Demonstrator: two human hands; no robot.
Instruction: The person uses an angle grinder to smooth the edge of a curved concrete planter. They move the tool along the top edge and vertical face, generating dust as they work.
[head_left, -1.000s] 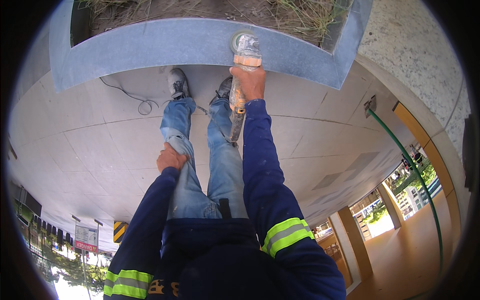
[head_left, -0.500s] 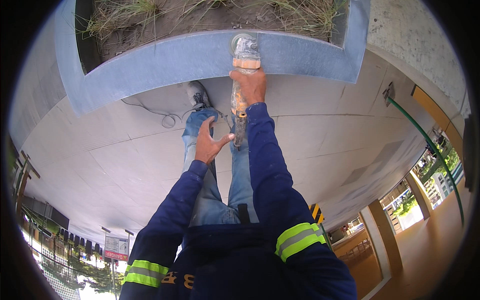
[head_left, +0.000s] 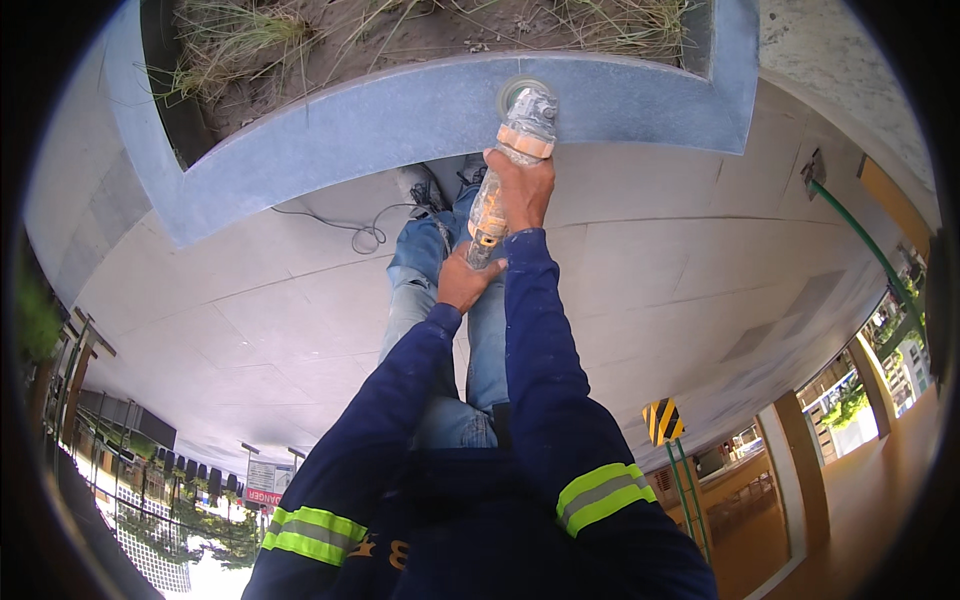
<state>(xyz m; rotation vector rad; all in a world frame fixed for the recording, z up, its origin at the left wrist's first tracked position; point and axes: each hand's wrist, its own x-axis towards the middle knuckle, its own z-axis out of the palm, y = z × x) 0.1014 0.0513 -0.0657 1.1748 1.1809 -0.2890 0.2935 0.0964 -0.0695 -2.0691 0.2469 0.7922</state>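
My right hand (head_left: 525,185) is wrapped round the body of a dust-coated orange-and-grey angle grinder (head_left: 532,125), whose round pale disc lies against the blue-grey rim (head_left: 350,115) of a planter bed. Below it, my left hand (head_left: 462,280) grips the rear end of the same tool. Dry grass and bare soil (head_left: 370,40) fill the bed inside the rim. My legs in light blue jeans (head_left: 410,280) are below the tool, with scuffed shoes (head_left: 415,185) at the rim's outer edge.
A thin cable (head_left: 365,230) loops over the grey paving (head_left: 640,250) beside my shoes. A speckled stone ledge (head_left: 830,60) runs at upper right, with a green bar (head_left: 865,230) below it. A striped hazard board (head_left: 663,420) and a red-and-white sign (head_left: 268,478) stand near the lower edge.
My left hand has left the trouser leg and risen to grip the grinder's rear end. The grinder and right hand appear farther right in the picture, as the view has shifted too.
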